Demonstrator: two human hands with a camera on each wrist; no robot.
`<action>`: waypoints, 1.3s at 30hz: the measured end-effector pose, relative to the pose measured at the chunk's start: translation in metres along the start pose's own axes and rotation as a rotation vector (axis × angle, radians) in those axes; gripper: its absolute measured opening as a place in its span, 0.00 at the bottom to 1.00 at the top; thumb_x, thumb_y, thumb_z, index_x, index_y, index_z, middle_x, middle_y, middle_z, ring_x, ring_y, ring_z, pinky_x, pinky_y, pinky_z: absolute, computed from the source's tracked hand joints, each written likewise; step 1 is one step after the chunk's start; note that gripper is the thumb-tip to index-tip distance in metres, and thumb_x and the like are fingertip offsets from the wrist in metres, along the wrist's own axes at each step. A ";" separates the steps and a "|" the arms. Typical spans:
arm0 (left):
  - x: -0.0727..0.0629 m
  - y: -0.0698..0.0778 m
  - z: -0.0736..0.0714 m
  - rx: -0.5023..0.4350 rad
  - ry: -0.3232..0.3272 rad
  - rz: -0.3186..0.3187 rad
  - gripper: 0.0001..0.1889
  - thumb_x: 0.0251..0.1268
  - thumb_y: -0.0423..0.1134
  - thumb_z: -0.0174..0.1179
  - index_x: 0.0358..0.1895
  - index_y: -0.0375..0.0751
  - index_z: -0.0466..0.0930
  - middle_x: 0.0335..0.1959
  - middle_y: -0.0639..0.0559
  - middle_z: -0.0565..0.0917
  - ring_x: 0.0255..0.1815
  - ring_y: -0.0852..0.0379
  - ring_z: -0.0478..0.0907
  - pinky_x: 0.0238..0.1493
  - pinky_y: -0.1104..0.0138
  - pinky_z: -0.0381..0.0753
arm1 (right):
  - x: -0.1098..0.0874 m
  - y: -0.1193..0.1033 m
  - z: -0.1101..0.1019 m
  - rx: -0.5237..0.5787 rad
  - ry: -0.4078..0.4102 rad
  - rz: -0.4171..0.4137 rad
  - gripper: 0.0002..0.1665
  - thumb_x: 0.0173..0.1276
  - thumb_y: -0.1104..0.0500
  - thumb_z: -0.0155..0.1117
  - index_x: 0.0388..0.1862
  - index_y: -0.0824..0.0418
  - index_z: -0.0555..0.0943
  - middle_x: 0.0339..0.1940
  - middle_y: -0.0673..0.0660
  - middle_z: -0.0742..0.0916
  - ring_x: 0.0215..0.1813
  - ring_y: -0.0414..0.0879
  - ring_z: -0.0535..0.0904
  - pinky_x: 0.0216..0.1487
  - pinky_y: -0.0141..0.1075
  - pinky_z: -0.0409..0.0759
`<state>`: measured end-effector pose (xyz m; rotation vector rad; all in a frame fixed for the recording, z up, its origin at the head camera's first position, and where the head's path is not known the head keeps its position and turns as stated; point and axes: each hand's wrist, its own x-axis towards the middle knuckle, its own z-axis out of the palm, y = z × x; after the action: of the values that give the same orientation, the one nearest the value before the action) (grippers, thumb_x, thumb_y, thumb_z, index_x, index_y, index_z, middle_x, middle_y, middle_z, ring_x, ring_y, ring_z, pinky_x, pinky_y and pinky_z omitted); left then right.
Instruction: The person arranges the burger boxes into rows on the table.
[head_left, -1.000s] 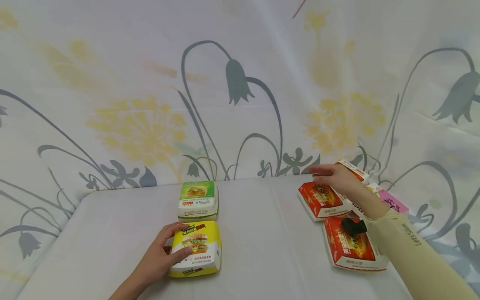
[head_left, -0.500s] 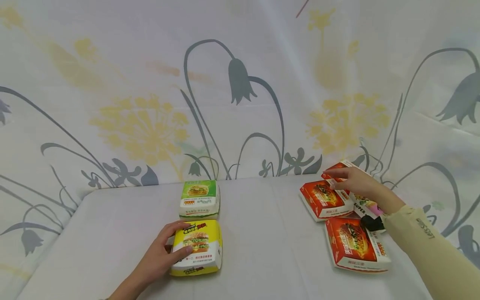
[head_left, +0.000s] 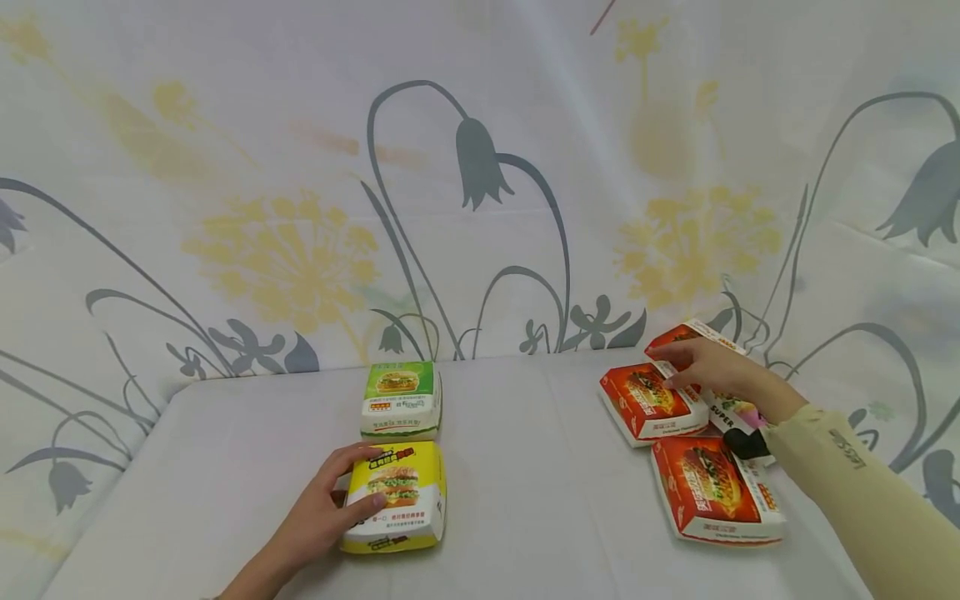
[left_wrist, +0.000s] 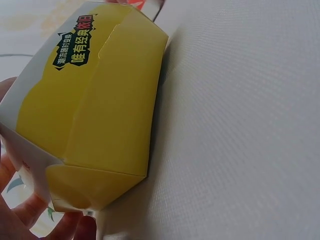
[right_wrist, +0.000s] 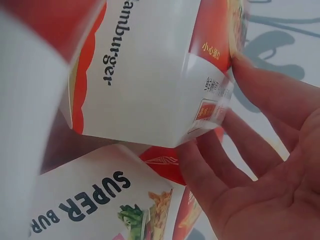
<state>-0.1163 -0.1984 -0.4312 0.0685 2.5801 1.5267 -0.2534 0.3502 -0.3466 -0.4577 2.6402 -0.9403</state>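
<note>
My left hand (head_left: 330, 500) grips the left side of a yellow-and-white burger box (head_left: 401, 492), thumb on its top. In the left wrist view, curled fingertips (left_wrist: 30, 207) reach round the end of the yellow box (left_wrist: 105, 105). My right hand (head_left: 712, 371) holds the right side of a red-and-white burger box (head_left: 645, 396), the middle one of three. The right wrist view shows the thumb on the top edge of this red box (right_wrist: 140, 70) and the other fingers (right_wrist: 200, 170) along its side.
A green-and-white burger box (head_left: 399, 400) stands just behind the yellow one. Another red box (head_left: 712, 487) lies in front of the held red box, and a third (head_left: 671, 335) behind it. A white box lettered SUPER (head_left: 722, 410) lies under my right wrist.
My right hand has moved to the right from above the middle red box and come down onto its right side. The left hand stays on the yellow box.
</note>
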 end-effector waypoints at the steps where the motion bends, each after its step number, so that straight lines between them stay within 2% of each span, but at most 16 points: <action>1: 0.000 0.000 0.000 0.000 0.000 0.000 0.32 0.57 0.50 0.73 0.65 0.57 0.73 0.72 0.53 0.64 0.60 0.48 0.68 0.53 0.60 0.73 | 0.001 0.000 0.000 0.001 -0.006 0.001 0.35 0.69 0.60 0.67 0.71 0.72 0.68 0.69 0.76 0.71 0.69 0.74 0.64 0.59 0.56 0.76; 3: 0.000 0.000 0.000 0.002 0.000 0.001 0.31 0.57 0.50 0.73 0.65 0.57 0.73 0.72 0.53 0.64 0.61 0.48 0.67 0.53 0.60 0.73 | 0.002 -0.001 0.000 -0.006 -0.010 0.004 0.35 0.69 0.60 0.67 0.70 0.72 0.69 0.69 0.76 0.71 0.69 0.74 0.64 0.60 0.57 0.75; 11: -0.002 0.001 -0.002 0.043 0.001 0.017 0.31 0.58 0.52 0.72 0.65 0.56 0.74 0.73 0.52 0.64 0.65 0.48 0.66 0.56 0.57 0.72 | 0.010 -0.005 0.005 -0.112 0.023 0.014 0.33 0.67 0.56 0.69 0.67 0.68 0.74 0.65 0.72 0.76 0.63 0.68 0.73 0.57 0.57 0.76; 16: -0.003 0.002 -0.002 0.055 0.004 0.013 0.31 0.58 0.53 0.72 0.66 0.57 0.74 0.73 0.52 0.64 0.68 0.47 0.64 0.59 0.54 0.71 | 0.014 -0.013 0.008 -0.135 0.027 -0.003 0.30 0.67 0.57 0.68 0.65 0.68 0.77 0.63 0.71 0.78 0.63 0.68 0.73 0.57 0.58 0.75; 23: -0.002 0.003 -0.002 0.044 -0.001 0.040 0.32 0.59 0.53 0.71 0.66 0.55 0.73 0.74 0.51 0.63 0.70 0.47 0.62 0.61 0.52 0.70 | 0.020 -0.022 0.014 -0.182 0.031 0.015 0.30 0.68 0.53 0.68 0.65 0.65 0.78 0.62 0.71 0.79 0.62 0.67 0.74 0.57 0.59 0.74; 29: 0.000 0.002 -0.002 0.048 -0.006 0.036 0.31 0.58 0.53 0.71 0.66 0.57 0.73 0.73 0.54 0.64 0.70 0.48 0.62 0.62 0.51 0.68 | 0.027 -0.033 0.024 -0.173 -0.014 0.023 0.33 0.68 0.52 0.67 0.68 0.66 0.75 0.64 0.71 0.78 0.64 0.67 0.73 0.61 0.61 0.71; 34: 0.001 0.001 -0.002 0.052 -0.003 0.032 0.31 0.58 0.54 0.71 0.66 0.57 0.73 0.73 0.55 0.64 0.71 0.48 0.62 0.63 0.51 0.68 | 0.033 -0.045 0.033 -0.216 -0.029 0.028 0.31 0.68 0.51 0.67 0.67 0.62 0.76 0.64 0.69 0.78 0.63 0.65 0.74 0.61 0.61 0.70; 37: 0.001 0.001 -0.001 0.050 -0.004 0.028 0.32 0.59 0.54 0.70 0.66 0.58 0.73 0.73 0.55 0.64 0.71 0.48 0.62 0.63 0.51 0.67 | 0.036 -0.053 0.038 -0.190 -0.038 0.016 0.30 0.68 0.53 0.67 0.67 0.62 0.77 0.66 0.70 0.77 0.65 0.65 0.72 0.61 0.60 0.71; 39: 0.001 0.001 -0.001 0.044 -0.002 0.025 0.32 0.58 0.54 0.71 0.66 0.58 0.73 0.73 0.55 0.64 0.71 0.48 0.62 0.63 0.51 0.67 | 0.038 -0.058 0.042 -0.115 -0.057 0.032 0.30 0.68 0.55 0.67 0.67 0.63 0.76 0.69 0.71 0.74 0.67 0.66 0.70 0.61 0.60 0.72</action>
<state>-0.1170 -0.1992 -0.4298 0.1082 2.6209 1.4773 -0.2603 0.2695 -0.3460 -0.4606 2.6514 -0.7570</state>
